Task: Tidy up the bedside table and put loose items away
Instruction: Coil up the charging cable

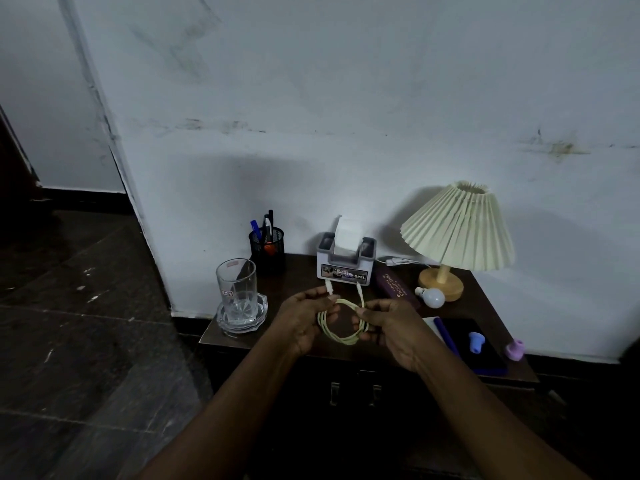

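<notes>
A pale yellow charging cable (341,336) is coiled into a loop above the dark wooden bedside table (239,337). My left hand (304,320) pinches the left side of the coil, with one white plug sticking up past its fingers. My right hand (391,327) pinches the right side, and the second white plug stands up beside it. Both hands hold the loop a little above the table's front half.
On the table stand a glass on stacked glass coasters (239,299), a black mesh pen holder (267,247), a tissue box (346,261), a purple glasses case (394,289), a loose bulb (431,296), a pleated lamp (457,233), a dark notebook with pen (481,344), and two small plastic pieces (477,341).
</notes>
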`<action>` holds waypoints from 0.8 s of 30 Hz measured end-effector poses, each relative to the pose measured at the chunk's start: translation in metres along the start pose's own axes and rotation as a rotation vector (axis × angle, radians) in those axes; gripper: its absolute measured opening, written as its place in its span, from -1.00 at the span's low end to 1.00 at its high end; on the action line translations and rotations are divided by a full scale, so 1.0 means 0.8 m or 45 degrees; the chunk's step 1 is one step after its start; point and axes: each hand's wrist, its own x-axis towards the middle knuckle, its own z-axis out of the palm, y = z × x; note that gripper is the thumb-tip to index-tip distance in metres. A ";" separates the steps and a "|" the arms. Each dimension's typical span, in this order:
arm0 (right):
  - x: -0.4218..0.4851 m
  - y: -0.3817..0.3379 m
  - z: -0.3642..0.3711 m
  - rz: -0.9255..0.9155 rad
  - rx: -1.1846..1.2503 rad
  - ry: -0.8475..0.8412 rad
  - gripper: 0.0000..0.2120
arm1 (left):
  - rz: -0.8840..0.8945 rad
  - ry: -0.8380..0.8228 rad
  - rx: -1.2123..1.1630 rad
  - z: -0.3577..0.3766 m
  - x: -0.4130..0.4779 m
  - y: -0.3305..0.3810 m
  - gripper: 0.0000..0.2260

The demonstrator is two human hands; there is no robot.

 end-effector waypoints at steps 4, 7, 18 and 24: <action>0.002 0.001 0.003 -0.044 0.047 0.095 -0.78 | -0.064 -0.085 -0.023 0.005 0.001 0.000 -0.74; 0.006 0.004 0.001 -0.094 0.010 0.113 -0.81 | -0.155 -0.136 -0.080 0.008 0.003 -0.001 -0.71; 0.016 0.024 0.005 -0.231 -0.479 0.295 -0.86 | 0.329 0.046 0.741 -0.011 0.033 -0.015 -0.68; 0.018 0.036 0.011 -0.249 -0.740 0.297 -0.87 | 0.759 0.186 1.343 -0.026 0.038 -0.014 -0.74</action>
